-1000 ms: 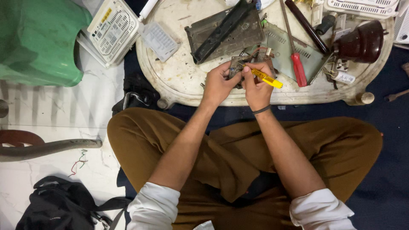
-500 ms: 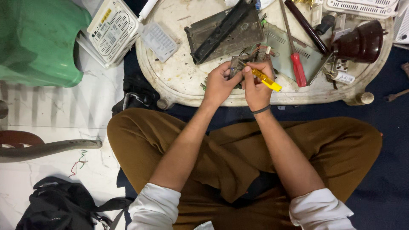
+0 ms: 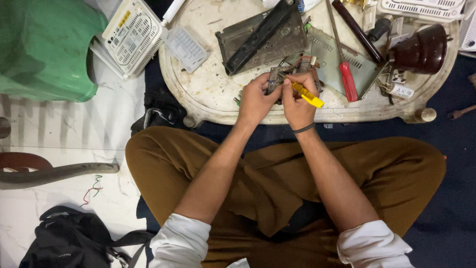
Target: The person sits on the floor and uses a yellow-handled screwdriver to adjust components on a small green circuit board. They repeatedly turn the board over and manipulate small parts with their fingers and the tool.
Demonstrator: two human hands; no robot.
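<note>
I sit cross-legged at a low, worn white table. My left hand grips a small circuit board with wires and components at the table's near edge. My right hand holds a yellow-handled screwdriver, its tip pressed onto the board between my two hands. Both hands touch each other over the board, which they partly hide.
On the table lie a dark metal chassis, a grey metal plate, a red-handled screwdriver, a dark rod and a brown dome-shaped part. A white router and green stool stand left; a black bag lies below.
Both hands stay on the board with only slight shifts; the screwdriver's handle has turned a little in my right hand.
</note>
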